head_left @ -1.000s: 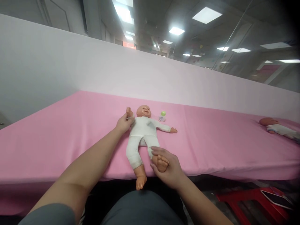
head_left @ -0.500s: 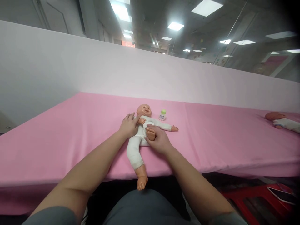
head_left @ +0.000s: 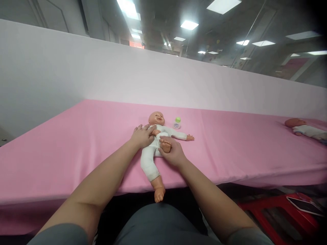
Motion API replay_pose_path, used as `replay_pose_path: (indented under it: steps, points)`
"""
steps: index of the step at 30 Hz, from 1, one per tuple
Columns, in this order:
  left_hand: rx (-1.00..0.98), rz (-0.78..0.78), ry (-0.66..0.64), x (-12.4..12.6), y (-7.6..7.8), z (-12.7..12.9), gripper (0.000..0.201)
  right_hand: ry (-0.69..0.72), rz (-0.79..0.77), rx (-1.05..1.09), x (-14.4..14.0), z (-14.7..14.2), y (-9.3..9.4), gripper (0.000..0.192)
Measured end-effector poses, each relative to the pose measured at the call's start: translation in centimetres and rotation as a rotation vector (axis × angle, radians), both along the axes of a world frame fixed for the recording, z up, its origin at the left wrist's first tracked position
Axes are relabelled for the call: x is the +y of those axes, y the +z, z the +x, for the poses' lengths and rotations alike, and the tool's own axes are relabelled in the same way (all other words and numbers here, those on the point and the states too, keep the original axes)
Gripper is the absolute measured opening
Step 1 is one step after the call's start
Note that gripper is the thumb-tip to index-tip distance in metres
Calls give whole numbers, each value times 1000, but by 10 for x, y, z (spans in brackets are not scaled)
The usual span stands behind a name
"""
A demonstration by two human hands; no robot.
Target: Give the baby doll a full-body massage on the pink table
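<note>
A baby doll (head_left: 148,160) with a bald plastic head and a white cloth body lies on its back on the pink-covered table. My right hand (head_left: 175,151) is wrapped around its raised leg, and the bare foot (head_left: 166,146) shows sole outward between thumb and fingers. Over the doll's bent arm lies my left hand (head_left: 143,136), thumb and fingers around it; the small plastic hand (head_left: 155,132) pokes out on the chest. The other arm stretches to the right. The free leg (head_left: 157,187) hangs past the table's front edge.
A small bottle with a green cap (head_left: 176,123) stands beside the doll's head. Far right lies a second doll (head_left: 304,127). A low white wall (head_left: 153,81) runs behind the pink cloth (head_left: 230,146). Below right, a phone (head_left: 304,206) rests on a red stool (head_left: 276,211).
The doll's free leg has swung slightly to the right. Both hands keep their hold in nearly the same place. The whole view has shifted a little.
</note>
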State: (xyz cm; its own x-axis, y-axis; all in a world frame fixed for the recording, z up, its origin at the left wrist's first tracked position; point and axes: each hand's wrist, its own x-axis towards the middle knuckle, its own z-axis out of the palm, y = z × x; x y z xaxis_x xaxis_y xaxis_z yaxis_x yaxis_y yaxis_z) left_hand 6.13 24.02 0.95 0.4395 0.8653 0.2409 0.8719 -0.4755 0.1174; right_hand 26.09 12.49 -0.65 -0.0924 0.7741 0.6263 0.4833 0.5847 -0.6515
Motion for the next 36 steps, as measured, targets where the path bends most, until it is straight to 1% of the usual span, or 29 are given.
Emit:
replay_pose_path:
  steps: [4, 8, 12, 17, 19, 22, 25, 27, 28, 30, 33, 36]
  points:
    - [7, 35, -49, -4, 3, 0, 69, 51, 45, 8, -12, -4, -4, 35]
    - [-18, 44, -132, -3, 3, -3, 67, 49, 40, -6, -8, -8, -5, 38]
    - [-63, 20, -165, 4, -3, -4, 62, 48, 16, 9, 1, -10, -4, 36]
    - [-173, 32, -172, 9, -12, -3, 64, 43, -30, 46, 2, -8, -5, 36]
    - [-262, 48, -121, 8, -12, -3, 64, 36, -41, 60, -1, -6, -6, 36]
    - [-429, 53, -21, 6, -7, -4, 63, 11, -43, 92, -13, 0, -3, 36]
    - [-594, 55, 8, 8, -1, -9, 59, -17, -43, 102, -35, 4, 2, 34]
    - [-690, 40, 37, 15, -1, -15, 54, -17, -36, 65, -54, 7, 5, 32]
    - [-730, 21, 75, 19, -3, -18, 52, -11, -28, 40, -64, 8, 5, 32]
    - [-795, -40, 202, 30, -8, -27, 52, 5, -13, -9, -84, 12, 1, 32]
    - [-910, -143, 403, 46, -16, -40, 56, 17, -13, -68, -106, 18, -12, 35]
    - [-1084, -249, 495, 55, -19, -48, 64, 20, -54, -130, -117, 21, -27, 38]
